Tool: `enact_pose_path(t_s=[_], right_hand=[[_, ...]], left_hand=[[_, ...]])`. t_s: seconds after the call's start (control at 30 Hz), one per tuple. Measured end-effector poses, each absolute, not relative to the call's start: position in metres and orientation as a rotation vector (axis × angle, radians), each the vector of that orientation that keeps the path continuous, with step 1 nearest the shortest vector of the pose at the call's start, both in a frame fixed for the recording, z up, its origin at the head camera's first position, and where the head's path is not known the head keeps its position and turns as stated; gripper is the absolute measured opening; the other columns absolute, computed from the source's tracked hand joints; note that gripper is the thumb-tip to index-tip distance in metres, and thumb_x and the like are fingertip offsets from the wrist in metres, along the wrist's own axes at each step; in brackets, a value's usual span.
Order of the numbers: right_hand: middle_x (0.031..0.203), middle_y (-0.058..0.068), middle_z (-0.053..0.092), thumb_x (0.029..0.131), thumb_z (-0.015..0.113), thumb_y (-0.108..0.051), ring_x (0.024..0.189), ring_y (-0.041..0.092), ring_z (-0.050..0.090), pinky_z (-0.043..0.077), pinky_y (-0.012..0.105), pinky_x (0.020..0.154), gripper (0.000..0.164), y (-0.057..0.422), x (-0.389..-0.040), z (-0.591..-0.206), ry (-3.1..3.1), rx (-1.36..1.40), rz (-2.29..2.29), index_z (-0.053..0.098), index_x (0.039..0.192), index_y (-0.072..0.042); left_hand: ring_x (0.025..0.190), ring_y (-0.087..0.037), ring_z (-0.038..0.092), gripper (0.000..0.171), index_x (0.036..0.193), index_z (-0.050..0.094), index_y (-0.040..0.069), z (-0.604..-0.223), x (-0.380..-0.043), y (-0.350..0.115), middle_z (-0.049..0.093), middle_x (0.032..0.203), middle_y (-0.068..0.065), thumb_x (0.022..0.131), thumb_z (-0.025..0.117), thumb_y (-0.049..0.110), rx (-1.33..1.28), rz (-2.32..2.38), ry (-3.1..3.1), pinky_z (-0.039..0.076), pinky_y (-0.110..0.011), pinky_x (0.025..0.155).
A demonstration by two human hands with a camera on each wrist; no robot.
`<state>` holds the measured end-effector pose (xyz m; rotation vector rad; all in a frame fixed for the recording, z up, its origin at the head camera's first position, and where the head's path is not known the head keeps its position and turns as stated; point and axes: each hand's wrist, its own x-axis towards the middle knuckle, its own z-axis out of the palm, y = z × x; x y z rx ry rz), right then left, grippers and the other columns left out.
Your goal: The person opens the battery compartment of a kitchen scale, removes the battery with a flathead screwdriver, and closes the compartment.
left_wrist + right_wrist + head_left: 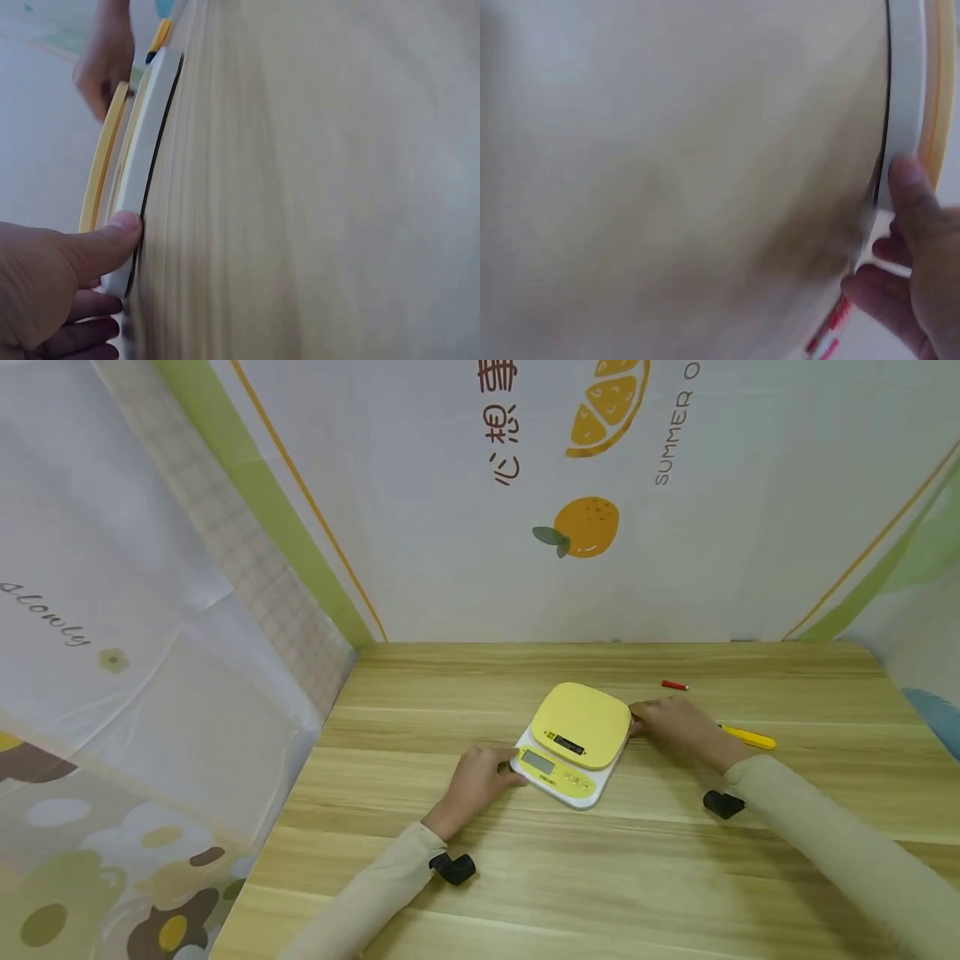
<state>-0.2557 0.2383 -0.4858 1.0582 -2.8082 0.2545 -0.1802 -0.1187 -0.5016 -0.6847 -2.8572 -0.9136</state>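
Note:
A kitchen scale (pixel 581 725) with a yellow square plate, white base and small grey display lies at an angle on the wooden table. My left hand (pixel 477 785) grips its near left corner, beside the display. In the left wrist view the thumb (pixel 112 244) presses the side of the white base, with the other fingers around the corner. My right hand (pixel 682 727) holds the far right corner of the scale. The right wrist view shows its thumb (pixel 911 191) against the white base (pixel 906 90); the other fingers are partly beyond the corner.
Right of the scale, a slim yellow tool (pixel 750 737) with a dark end lies partly behind the right forearm. A small red stick-shaped item (pixel 674 685) with a pale tip lies farther back. Printed cloth (pixel 450 568) hangs along the table's back and left.

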Motion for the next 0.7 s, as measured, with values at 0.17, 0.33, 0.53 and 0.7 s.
enact_pose_path(t_s=[0.17,0.33,0.53,0.7], right_hand=[[0.079,0.003,0.071,0.089,0.078,-0.025,0.065,0.020,0.066,0.056,0.034,0.051,0.021,0.237,-0.279,-0.478,-2.656,1.252,0.092,0.063,0.082,-0.012],[0.100,0.012,0.077,0.086,0.080,-0.013,0.075,0.027,0.072,0.063,0.038,0.058,0.023,0.241,-0.297,-0.476,-2.569,1.342,-0.109,0.071,0.105,-0.004],[0.122,0.013,0.073,0.094,0.072,-0.021,0.093,0.036,0.072,0.065,0.046,0.071,0.042,0.244,-0.311,-0.477,-2.563,1.370,-0.201,0.067,0.133,-0.007],[0.129,0.010,0.070,0.096,0.069,-0.020,0.102,0.038,0.070,0.065,0.050,0.077,0.044,0.243,-0.318,-0.479,-2.587,1.358,-0.239,0.064,0.139,-0.013]], left_hand=[[0.053,0.000,0.030,0.044,0.117,0.077,0.002,-0.500,-0.171,-0.110,0.053,0.062,0.007,0.082,0.085,0.028,-0.687,-0.862,-2.846,0.024,-0.012,0.045],[0.054,0.003,0.036,0.039,0.114,0.077,-0.001,-0.500,-0.159,-0.100,0.066,0.067,0.002,0.083,0.085,0.022,-0.698,-0.854,-2.853,0.031,-0.009,0.046],[0.056,0.004,0.038,0.030,0.113,0.078,0.000,-0.500,-0.148,-0.091,0.074,0.079,-0.001,0.086,0.082,0.014,-0.697,-0.901,-2.865,0.030,-0.008,0.045],[0.054,0.005,0.035,0.025,0.109,0.078,0.001,-0.498,-0.143,-0.088,0.073,0.078,0.000,0.088,0.081,0.015,-0.734,-0.903,-2.864,0.027,-0.008,0.043]])
